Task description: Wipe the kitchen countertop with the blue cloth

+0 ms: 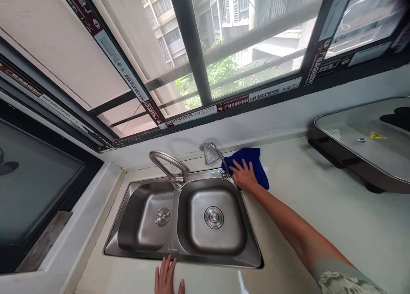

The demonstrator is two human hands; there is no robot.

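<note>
My right hand lies with spread fingers on a dark blue cloth, pressed flat against the counter behind the sink's right corner. Its fingertips are close to the base of a slim chrome tap. Partly behind that tap sits a grey mesh scouring cloth. At the front edge of the double steel sink, my left hand rests on the counter, fingers stretched out and holding nothing. The larger curved faucet stands between the two basins.
A rectangular electric pan with a dark handle stands at the right on the pale counter. Dark-framed windows run along the back wall. A raised white ledge borders the counter on the left.
</note>
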